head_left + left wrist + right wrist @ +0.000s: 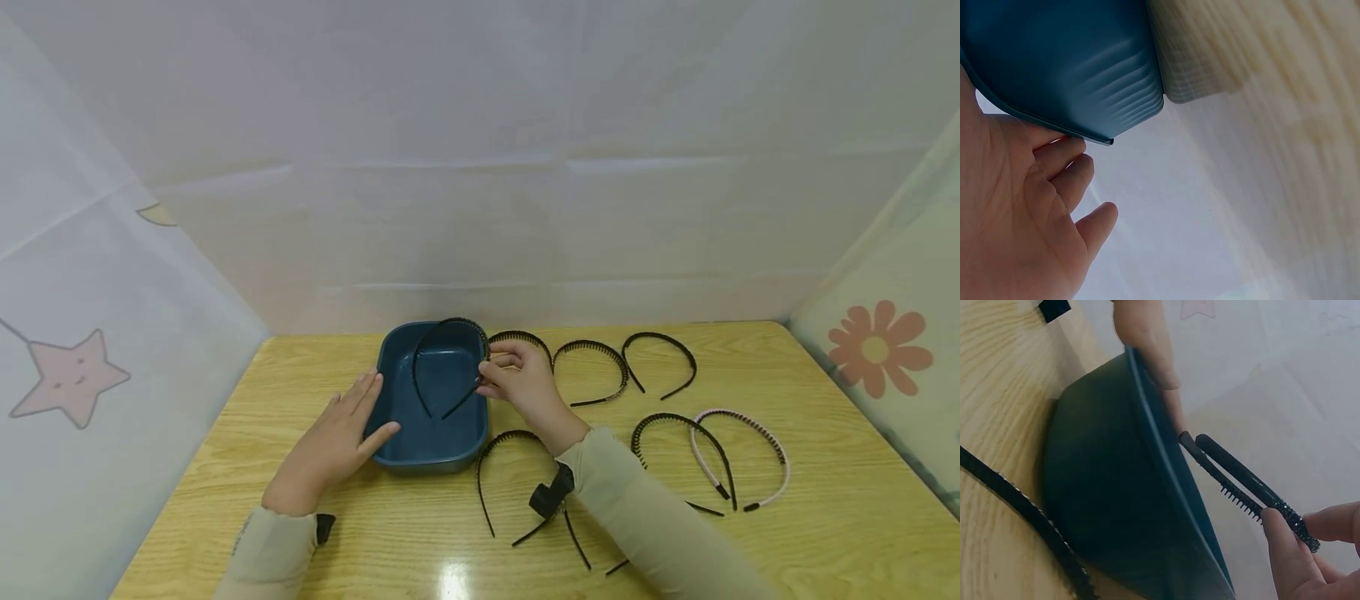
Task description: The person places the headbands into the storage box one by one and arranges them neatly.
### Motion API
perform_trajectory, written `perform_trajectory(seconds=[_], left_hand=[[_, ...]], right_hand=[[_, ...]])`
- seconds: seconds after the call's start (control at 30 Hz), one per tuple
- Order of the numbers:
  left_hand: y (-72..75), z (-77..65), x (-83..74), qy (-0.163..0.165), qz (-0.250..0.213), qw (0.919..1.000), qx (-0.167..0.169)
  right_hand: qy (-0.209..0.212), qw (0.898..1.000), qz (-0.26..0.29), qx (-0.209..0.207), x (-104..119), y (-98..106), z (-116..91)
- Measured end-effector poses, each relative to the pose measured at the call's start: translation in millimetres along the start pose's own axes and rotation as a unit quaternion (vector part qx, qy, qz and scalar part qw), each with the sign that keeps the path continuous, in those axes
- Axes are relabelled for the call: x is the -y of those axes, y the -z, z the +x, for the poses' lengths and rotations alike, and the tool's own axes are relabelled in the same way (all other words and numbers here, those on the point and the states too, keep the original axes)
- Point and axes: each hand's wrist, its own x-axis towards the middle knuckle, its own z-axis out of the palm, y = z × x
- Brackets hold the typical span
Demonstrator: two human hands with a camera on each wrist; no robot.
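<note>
A blue plastic basin (431, 464) stands on the table, with my left hand (330, 446) at its left rim. In the left wrist view the fingers of that hand lie along the rim of the basin (1054, 56), fairly straight, thumb apart. My right hand (528, 392) pinches a black headband (414, 375) between thumb and fingers at one side. This headband is over the basin's opening, its two ends pointing toward me. Seen from the right wrist, the headband (1241, 469) has comb teeth and sparkly stones near the fingertips (1279, 534).
Several black headbands lie right of the basin, such as one at the back (693, 367) and one in front (480, 471). A pink headband (783, 475) overlaps a black one (722, 450) at the right. My right sleeve (645, 517) partly covers others. White cloth (480, 208) encloses the table (840, 533).
</note>
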Motion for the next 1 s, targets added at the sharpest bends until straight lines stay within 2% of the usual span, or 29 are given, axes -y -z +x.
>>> perform_trajectory(seconds=[0.23,0.37,0.6,0.87,1.0], left_hand=[[-0.3,-0.2,-0.5,0.001,-0.003,1.0000,-0.002],[-0.1,-0.1,-0.9,0.001,-0.007,1.0000,-0.002],[2.0,-0.3,-1.1,0.003,-0.010,0.9999,0.005],[3.4,-0.1,-0.2,0.008,-0.010,0.9998,0.013],[3.1,-0.4,-0.1,0.007,-0.009,0.9998,0.013]], right_hand=[[0.007,0.998,-0.063,0.013,-11.0,-21.9,-2.9],[0.023,0.992,-0.121,0.021,-14.2,-32.0,-6.1],[0.068,0.971,-0.228,0.029,-23.1,-41.4,-8.2],[0.107,0.946,-0.304,0.044,-29.6,-44.4,-9.5],[0.126,0.929,-0.345,0.040,-31.0,-44.5,-10.0]])
